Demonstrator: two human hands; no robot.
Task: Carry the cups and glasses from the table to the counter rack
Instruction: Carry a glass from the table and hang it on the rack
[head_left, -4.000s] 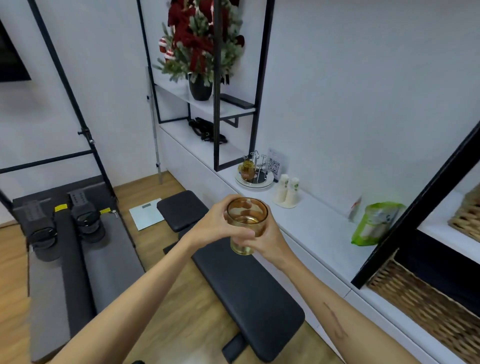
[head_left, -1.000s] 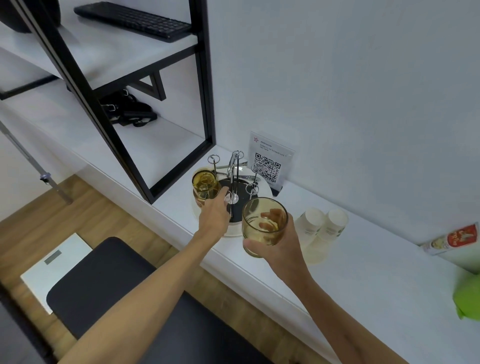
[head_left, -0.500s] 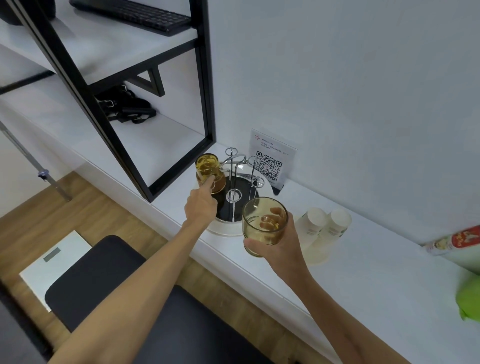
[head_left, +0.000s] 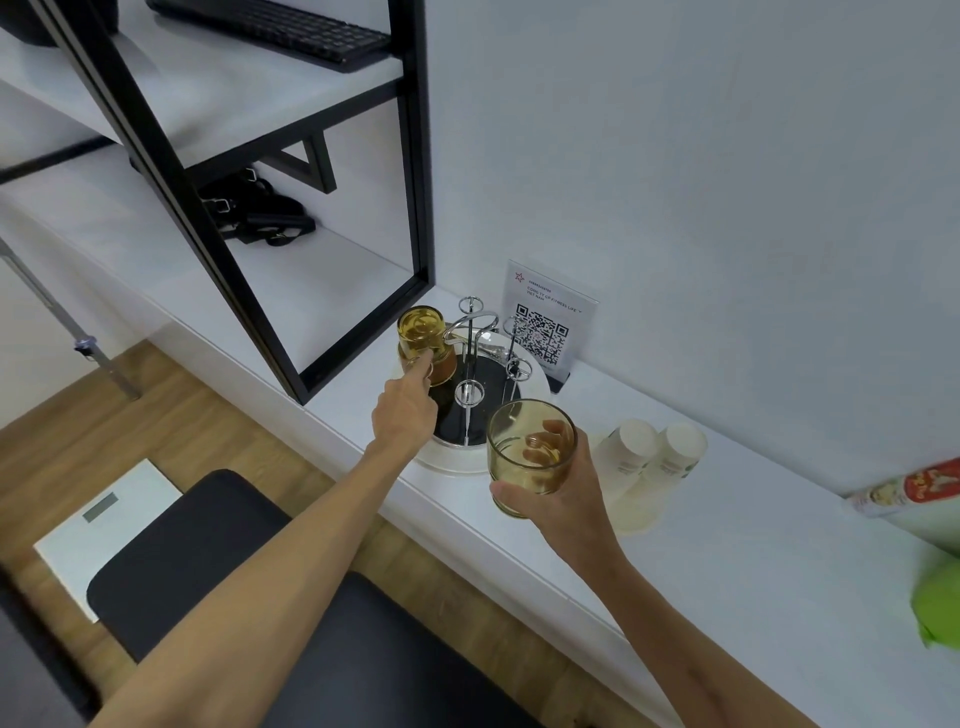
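My right hand (head_left: 574, 486) grips an upright amber glass (head_left: 530, 447) from the right side, just in front of the counter rack. The rack is a round white tray (head_left: 445, 461) with a black centre and upright chrome pegs (head_left: 467, 395). A second amber glass (head_left: 423, 338) sits upside down on the rack's left rear peg. My left hand (head_left: 405, 415) reaches to the rack. Its outstretched index finger touches the low side of that glass beside a peg ring, and its other fingers are curled under.
The rack stands on a white counter (head_left: 727, 571) against the wall. A QR sign (head_left: 545, 322) is behind it, paper cups (head_left: 649, 457) lie to its right, and a black shelf frame (head_left: 415, 156) rises to its left. A black bench (head_left: 208, 561) is below my arms.
I walked up to the counter with the glass. In the last second the glass on the rack swung from front left toward the back, with my left index finger following it.
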